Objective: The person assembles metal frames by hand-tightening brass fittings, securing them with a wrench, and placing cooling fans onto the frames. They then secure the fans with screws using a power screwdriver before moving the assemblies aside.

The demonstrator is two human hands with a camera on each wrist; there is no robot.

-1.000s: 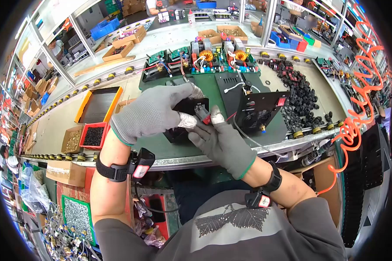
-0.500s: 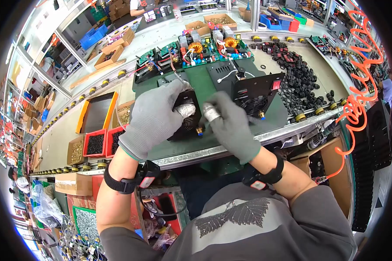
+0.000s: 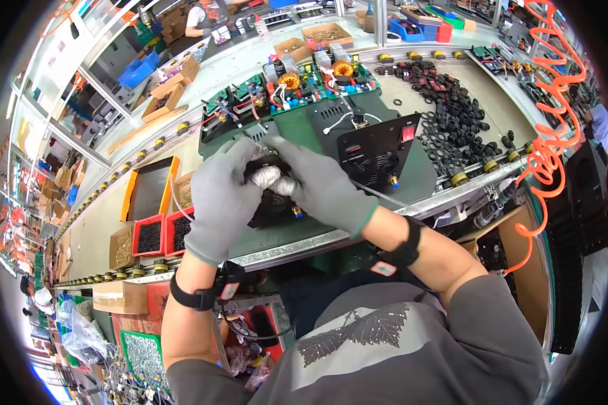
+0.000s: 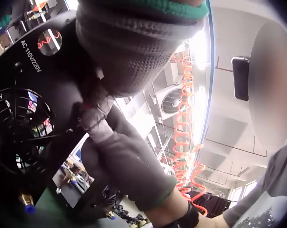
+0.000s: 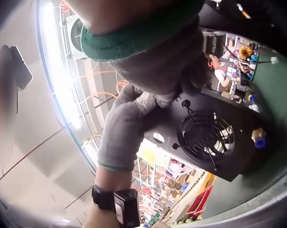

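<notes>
A black metal panel (image 5: pixel 162 124) with a round fan grille (image 5: pixel 205 140) stands at the bench's near side, a blue-tipped brass fitting (image 5: pixel 259 137) beside its lower edge. At its top edge my gloved left hand (image 3: pixel 219 196) grips it, the silver-taped thumb on the near face. My gloved right hand (image 3: pixel 334 189) holds the same edge, fingertips over the top and taped thumb close to the left one. A speck of red shows between the thumbs in the left wrist view; I cannot tell what it is. The fingers behind the panel are hidden.
To the right stands a similar black panel (image 3: pixel 368 158) with a red switch (image 3: pixel 408 133). Circuit boards (image 3: pixel 317 84) line the back of the green mat. Black rings and caps (image 3: pixel 452 115) lie farther right. Red bins (image 3: pixel 148 236) sit left; an orange coiled hose (image 3: pixel 540 155) hangs right.
My right hand, holding a small grey-and-red part a second ago, drew back from the panel, then moved left to its top edge beside my left hand. The head view shifted slightly.
</notes>
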